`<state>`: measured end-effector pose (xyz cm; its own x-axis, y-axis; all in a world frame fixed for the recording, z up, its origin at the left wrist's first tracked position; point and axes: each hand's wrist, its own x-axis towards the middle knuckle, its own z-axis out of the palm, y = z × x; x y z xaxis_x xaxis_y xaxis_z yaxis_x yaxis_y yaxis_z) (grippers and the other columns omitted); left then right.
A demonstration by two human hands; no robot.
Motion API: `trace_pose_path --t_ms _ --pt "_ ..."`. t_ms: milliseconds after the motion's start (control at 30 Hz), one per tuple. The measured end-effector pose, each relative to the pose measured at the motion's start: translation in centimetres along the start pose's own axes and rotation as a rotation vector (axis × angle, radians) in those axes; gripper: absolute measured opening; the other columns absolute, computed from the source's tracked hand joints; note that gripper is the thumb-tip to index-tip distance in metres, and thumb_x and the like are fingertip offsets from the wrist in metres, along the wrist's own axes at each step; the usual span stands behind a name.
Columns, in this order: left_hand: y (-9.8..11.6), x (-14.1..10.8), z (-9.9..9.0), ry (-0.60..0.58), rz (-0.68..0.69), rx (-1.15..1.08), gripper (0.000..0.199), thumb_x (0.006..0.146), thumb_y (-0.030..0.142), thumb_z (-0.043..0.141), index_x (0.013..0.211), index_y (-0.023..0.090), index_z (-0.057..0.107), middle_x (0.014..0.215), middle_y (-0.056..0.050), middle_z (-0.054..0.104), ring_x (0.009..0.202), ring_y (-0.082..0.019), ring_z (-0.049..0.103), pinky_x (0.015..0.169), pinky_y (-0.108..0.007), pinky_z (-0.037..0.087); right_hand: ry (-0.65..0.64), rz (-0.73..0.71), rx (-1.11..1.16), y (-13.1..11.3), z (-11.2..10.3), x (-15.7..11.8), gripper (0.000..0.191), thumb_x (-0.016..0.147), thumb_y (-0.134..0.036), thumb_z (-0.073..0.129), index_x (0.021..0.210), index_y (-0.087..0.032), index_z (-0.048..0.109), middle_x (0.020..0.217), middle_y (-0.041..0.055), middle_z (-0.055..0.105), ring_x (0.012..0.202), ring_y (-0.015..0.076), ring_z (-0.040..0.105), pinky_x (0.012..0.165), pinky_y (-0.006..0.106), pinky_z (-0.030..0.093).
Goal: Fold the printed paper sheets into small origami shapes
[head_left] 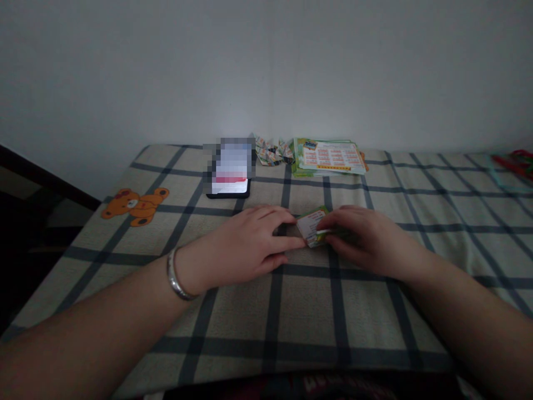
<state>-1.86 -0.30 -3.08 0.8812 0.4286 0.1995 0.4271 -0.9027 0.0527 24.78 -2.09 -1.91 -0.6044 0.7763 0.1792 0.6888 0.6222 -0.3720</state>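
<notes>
A small folded piece of printed paper point(310, 226), white with red text and green edges, lies on the checked cloth between my two hands. The fingers of my left hand point(260, 239) are apart, and their tips touch the paper's left edge. A silver bangle circles that wrist. My right hand point(366, 236) pinches the paper's right side between thumb and fingers, where a fold stands up a little. Part of the paper is hidden behind the right fingers.
Beyond my hands, a phone point(230, 186) with a lit screen lies near the wall. Beside it are folded paper pieces point(268, 153) and a stack of printed calendar sheets point(328, 157). A bear cut-out point(141, 205) lies at left; a red item point(518, 164) sits far right.
</notes>
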Motion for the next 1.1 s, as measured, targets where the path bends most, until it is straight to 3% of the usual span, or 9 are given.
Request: trace_pose_path --t_ms 233,433,633,767,867,1100 --pt "0.6 0.1 -0.1 0.003 -0.039 -0.005 0.037 0.092 0.025 0.053 0.129 0.031 0.058 0.13 -0.009 0.051 0.127 -0.028 0.046 0.109 -0.049 0.041 0.042 0.136 0.05 0.1 -0.2 0.3 0.01 0.09 -0.026 0.054 0.09 -0.021 0.063 0.079 0.0009 0.067 0.068 0.0151 0.059 0.059 0.027 0.042" --pt "0.2 0.1 -0.1 -0.008 0.012 -0.02 0.039 0.092 0.022 0.053 0.13 0.03 0.058 0.131 -0.006 0.054 0.131 -0.027 0.044 0.111 -0.048 0.04 0.084 0.161 0.099 0.6 0.8 0.7 0.012 0.091 -0.024 0.053 0.095 -0.019 0.063 0.087 0.0024 0.067 0.077 0.0165 0.06 0.067 0.028 0.045" --pt "0.3 0.2 0.0 0.01 -0.002 -0.009 0.038 0.091 0.021 0.055 0.127 0.03 0.06 0.129 -0.008 0.055 0.129 -0.027 0.048 0.109 -0.048 0.042 0.154 0.044 0.072 1.0 1.4 1.4 0.01 0.092 -0.021 0.055 0.092 -0.018 0.065 0.09 0.0051 0.063 0.086 0.0182 0.059 0.075 0.03 0.046" --pt "0.3 0.2 0.1 0.022 -0.005 -0.011 0.037 0.09 0.021 0.056 0.126 0.03 0.061 0.132 -0.01 0.053 0.127 -0.028 0.049 0.108 -0.049 0.043 0.182 0.054 0.001 1.0 1.6 1.5 0.011 0.09 -0.019 0.057 0.099 -0.018 0.063 0.094 0.0059 0.063 0.089 0.02 0.06 0.077 0.033 0.048" --pt "0.3 0.2 0.1 0.03 -0.009 -0.015 0.037 0.09 0.021 0.056 0.126 0.029 0.061 0.132 -0.01 0.053 0.127 -0.028 0.049 0.108 -0.05 0.043 0.225 -0.009 -0.015 1.3 1.8 1.4 0.012 0.089 -0.016 0.057 0.098 -0.017 0.064 0.105 0.0087 0.063 0.096 0.0205 0.06 0.082 0.034 0.05" --pt "0.1 0.1 0.2 0.034 -0.006 -0.012 0.037 0.09 0.023 0.056 0.127 0.027 0.058 0.133 -0.009 0.054 0.127 -0.027 0.049 0.108 -0.049 0.043 0.211 -0.154 -0.079 1.7 1.1 0.9 0.018 0.093 -0.026 0.057 0.103 -0.02 0.071 0.115 0.0098 0.066 0.104 0.0215 0.062 0.089 0.037 0.052"
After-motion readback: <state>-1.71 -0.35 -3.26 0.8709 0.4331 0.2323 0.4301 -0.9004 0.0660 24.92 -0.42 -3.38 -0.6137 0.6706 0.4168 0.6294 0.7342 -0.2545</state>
